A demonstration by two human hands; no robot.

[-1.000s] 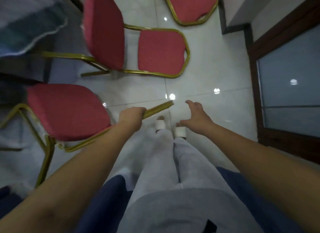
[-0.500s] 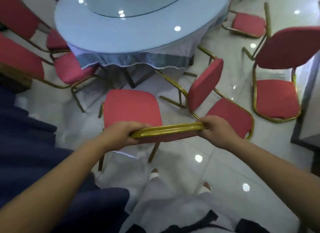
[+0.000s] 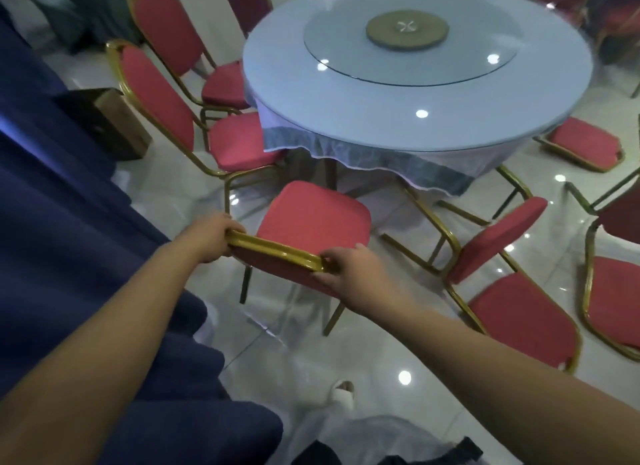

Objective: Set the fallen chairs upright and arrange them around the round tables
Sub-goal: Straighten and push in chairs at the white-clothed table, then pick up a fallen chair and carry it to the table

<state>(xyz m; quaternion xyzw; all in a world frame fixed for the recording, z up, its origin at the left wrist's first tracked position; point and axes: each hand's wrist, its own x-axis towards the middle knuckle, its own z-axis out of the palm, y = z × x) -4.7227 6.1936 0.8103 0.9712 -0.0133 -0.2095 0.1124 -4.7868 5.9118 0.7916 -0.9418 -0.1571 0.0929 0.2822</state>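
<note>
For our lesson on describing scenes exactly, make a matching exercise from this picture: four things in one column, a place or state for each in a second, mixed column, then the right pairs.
Things:
1. held chair
2. fallen chair
3. brown disc
4. left hand

Places or states:
A. lies tipped over on the floor, right of the held chair
B. at the middle of the round table
C. upright, seat towards the table, gripped at the backrest top by both hands
D. closed on the left end of the gold backrest rail

Pairs: 1-C, 2-A, 3-B, 4-D
</note>
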